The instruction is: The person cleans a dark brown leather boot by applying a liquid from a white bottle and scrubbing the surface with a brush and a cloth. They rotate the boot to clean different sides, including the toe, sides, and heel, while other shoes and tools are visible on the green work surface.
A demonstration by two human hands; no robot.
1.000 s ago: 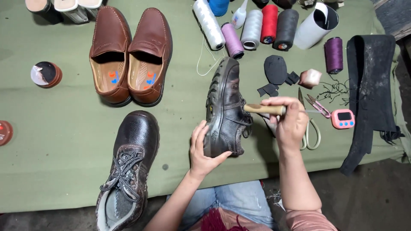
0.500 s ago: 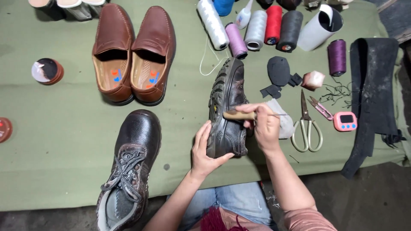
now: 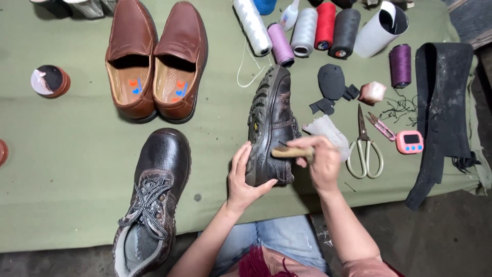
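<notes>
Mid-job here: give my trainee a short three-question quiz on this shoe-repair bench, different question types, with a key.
1. True or false: the left hand steadies the dark brown leather work shoe tipped on its side.
2. Multiple choice: the right hand grips
A. the steel scissors with pale handles
B. the wooden-handled tool
C. the pink digital timer
3. Fill in: the matching dark laced work shoe lies on the olive-green cloth below the pair of tan ______.

Key: 1 true; 2 B; 3 loafers.
</notes>
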